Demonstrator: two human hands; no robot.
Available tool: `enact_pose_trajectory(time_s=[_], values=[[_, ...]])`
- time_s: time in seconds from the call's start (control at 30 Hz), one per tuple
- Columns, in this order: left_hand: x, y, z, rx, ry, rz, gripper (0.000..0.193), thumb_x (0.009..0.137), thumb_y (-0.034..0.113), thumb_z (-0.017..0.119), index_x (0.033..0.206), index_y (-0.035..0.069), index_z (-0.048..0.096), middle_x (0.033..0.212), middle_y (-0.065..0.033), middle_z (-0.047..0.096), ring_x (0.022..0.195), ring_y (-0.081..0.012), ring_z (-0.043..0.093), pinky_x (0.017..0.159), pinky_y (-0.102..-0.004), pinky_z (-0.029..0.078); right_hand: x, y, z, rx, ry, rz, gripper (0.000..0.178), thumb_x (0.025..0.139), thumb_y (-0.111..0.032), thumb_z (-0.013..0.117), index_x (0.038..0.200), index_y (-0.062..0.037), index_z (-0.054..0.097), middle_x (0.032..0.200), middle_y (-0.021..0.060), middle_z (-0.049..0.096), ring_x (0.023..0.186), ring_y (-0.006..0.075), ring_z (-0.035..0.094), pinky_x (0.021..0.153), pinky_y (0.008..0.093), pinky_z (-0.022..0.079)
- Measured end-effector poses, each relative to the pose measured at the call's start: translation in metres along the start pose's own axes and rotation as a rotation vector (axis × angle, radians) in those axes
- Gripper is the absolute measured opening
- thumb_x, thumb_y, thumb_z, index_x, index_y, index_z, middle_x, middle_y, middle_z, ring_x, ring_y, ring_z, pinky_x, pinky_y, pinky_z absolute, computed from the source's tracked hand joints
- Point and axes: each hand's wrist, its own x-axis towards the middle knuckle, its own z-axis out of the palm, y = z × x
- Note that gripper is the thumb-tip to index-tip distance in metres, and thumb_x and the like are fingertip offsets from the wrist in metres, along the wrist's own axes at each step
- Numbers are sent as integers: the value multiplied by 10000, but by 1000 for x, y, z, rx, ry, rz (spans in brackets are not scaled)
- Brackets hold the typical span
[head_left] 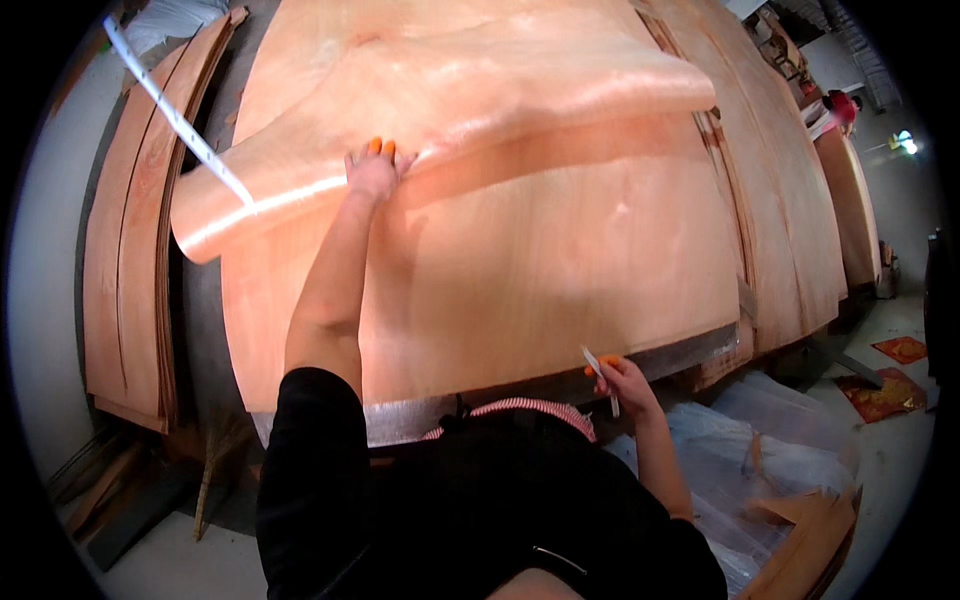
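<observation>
A large thin sheet of wood veneer (440, 85) is curled back on itself, its rolled fold running across the table. My left hand (373, 175) presses on that fold with fingers spread, holding nothing; orange covers sit on some fingertips. Below the fold lies another flat veneer sheet (540, 260), reaching toward my waist. Near its front right edge my right hand (625, 385) is closed around a slim, pale-handled knife (591, 360), its tip pointing up and to the left. Orange covers show on fingers of this hand too.
Stacked veneer strips (135, 240) stand at the left, and further sheets (775, 200) lie at the right. A white strip (180, 125) slants over the fold's left end. Plastic sheeting (770, 440) and wood scraps (805, 540) lie low right. Another person (840, 105) is at far right.
</observation>
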Motion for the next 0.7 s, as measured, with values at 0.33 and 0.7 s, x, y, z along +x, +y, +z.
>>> enact_pose_trajectory(time_s=[0.33, 0.7], values=[[-207, -28, 112, -24, 376, 89, 679, 815, 354, 559, 1324, -14, 299, 1398, -199, 246, 1253, -318, 294, 1015, -468, 226, 116, 37, 40, -237, -202, -152, 200, 878, -177, 537, 992, -16, 568, 668, -7, 533, 584, 60, 474, 521, 198, 392], [-351, 71, 154, -348, -1, 414, 710, 760, 363, 610, 1296, -19, 342, 1368, -191, 300, 1238, -327, 318, 1032, -394, 256, 126, 57, 94, -322, -365, -49, 158, 859, -142, 566, 913, 5, 542, 664, 35, 567, 551, 81, 516, 477, 203, 411]])
